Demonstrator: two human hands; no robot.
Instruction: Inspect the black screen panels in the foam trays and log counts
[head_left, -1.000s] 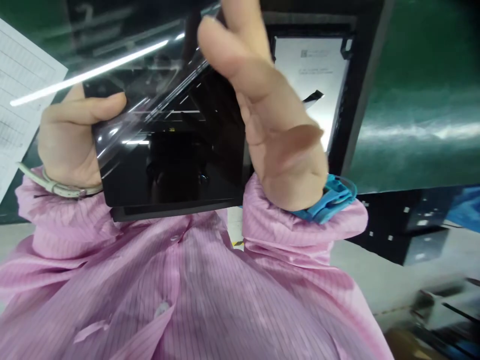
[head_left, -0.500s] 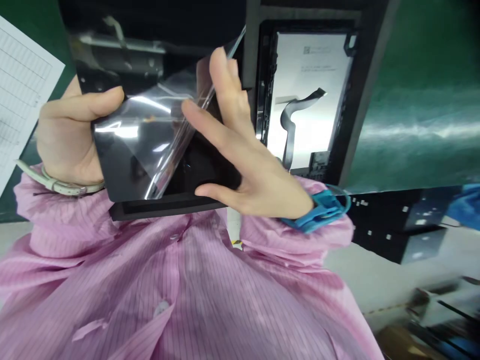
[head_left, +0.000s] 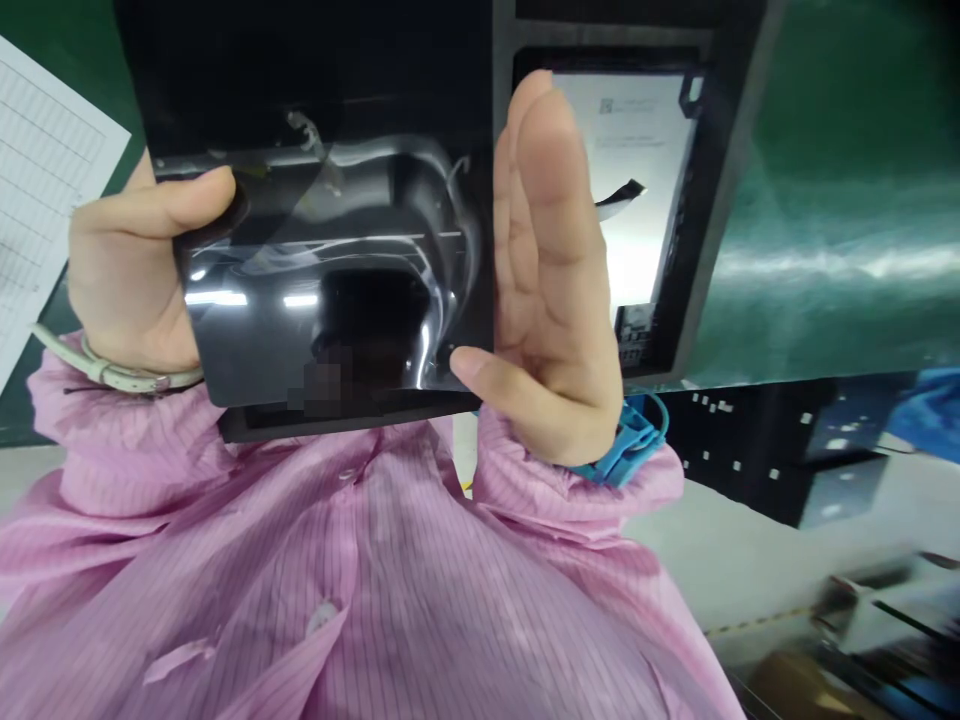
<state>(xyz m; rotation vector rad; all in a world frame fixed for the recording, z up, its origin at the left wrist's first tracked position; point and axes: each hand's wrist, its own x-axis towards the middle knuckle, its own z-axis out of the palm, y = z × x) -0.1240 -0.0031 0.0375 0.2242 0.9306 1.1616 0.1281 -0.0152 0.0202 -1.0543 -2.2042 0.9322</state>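
Note:
A glossy black screen panel (head_left: 330, 290) with clear protective film on its face is held up in front of my chest. My left hand (head_left: 135, 275) grips its left edge, thumb lying over the front near the top corner. My right hand (head_left: 551, 280) holds the right edge, fingers straight along that side and thumb pressed on the lower right corner of the face. The film lies against the glass with a few wrinkles. Both sleeves are pink; a blue strap (head_left: 626, 445) circles my right wrist.
A black tray (head_left: 720, 200) on the green bench holds an open device back (head_left: 637, 180) with a white plate and a flex cable. A printed sheet (head_left: 45, 190) lies at the left. Dark parts (head_left: 787, 450) sit at the right, below the bench edge.
The film, lifted and folded across the panel earlier, now lies back against the glass. My right hand dropped from the raised film to clamp the panel's right edge.

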